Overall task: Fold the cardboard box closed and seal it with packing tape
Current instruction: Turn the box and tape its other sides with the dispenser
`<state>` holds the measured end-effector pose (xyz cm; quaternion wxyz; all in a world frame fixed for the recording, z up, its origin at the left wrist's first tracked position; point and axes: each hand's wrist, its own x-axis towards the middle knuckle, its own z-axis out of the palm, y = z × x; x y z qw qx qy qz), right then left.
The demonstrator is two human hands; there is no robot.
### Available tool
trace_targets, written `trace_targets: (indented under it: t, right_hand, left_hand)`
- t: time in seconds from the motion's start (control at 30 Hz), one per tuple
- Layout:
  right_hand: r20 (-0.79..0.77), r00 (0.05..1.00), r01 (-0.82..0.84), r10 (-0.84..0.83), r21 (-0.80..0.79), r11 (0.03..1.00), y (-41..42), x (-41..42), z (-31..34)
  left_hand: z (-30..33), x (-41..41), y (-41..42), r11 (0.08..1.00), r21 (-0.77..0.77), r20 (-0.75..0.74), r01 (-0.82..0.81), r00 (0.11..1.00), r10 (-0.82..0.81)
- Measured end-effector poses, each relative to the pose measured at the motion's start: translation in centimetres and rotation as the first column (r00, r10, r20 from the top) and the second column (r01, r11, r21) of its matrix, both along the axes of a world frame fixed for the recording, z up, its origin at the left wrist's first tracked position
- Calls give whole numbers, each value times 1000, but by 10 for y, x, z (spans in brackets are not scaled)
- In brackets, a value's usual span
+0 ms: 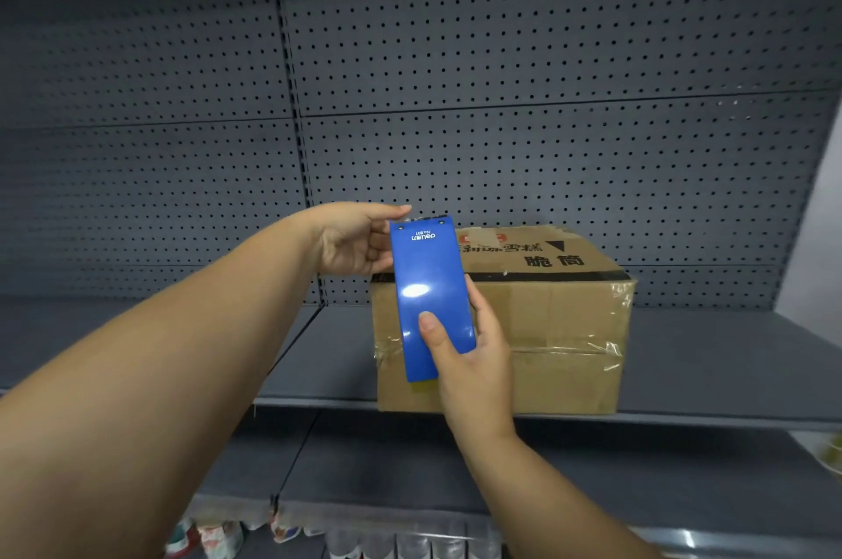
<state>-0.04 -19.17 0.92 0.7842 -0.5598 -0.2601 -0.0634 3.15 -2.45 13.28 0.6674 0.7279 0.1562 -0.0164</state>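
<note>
A brown cardboard box (546,321) with black printed characters sits on a grey shelf, its top flaps down and clear tape across its front and right corner. In front of its left part I hold a blue tape dispenser (428,285), seen from its flat metal back. My right hand (469,371) grips the dispenser's lower end, thumb on the blue face. My left hand (355,244) holds its upper end, fingers behind it and thumb at the top edge. The tape roll itself is hidden behind the blue plate.
The grey shelf board (711,362) runs left and right of the box, backed by a grey perforated panel (501,102). A lower shelf (387,467) sits beneath, with packaged goods (218,535) below it at the bottom edge.
</note>
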Motion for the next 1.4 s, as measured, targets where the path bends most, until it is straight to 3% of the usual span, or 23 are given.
trace_targets:
  t: [0.33, 0.47, 0.7, 0.9, 1.23, 1.4]
  right_hand:
    - [34, 998, -50, 49, 35, 998, 7, -45, 5]
    - [9, 998, -67, 66, 27, 997, 2, -64, 7]
    - [-193, 980, -64, 41, -112, 992, -2, -93, -2]
    - [-341, 933, -168, 112, -140, 976, 0, -101, -11]
    - [-377, 919, 51, -112, -167, 985, 39, -94, -11]
    - [-334, 920, 121, -205, -256, 959, 55, -88, -8]
  left_hand:
    - [14, -34, 11, 990, 135, -38, 44, 999, -39]
    - [12, -53, 4, 974, 221, 46, -45, 998, 36]
    - [-4, -83, -19, 946, 253, 211, -202, 966, 150]
    - [-20, -89, -17, 884, 366, 296, -292, 937, 187]
    - [-23, -67, 13, 849, 411, 380, -332, 909, 172]
    - [-33, -55, 30, 830, 370, 456, -417, 860, 229]
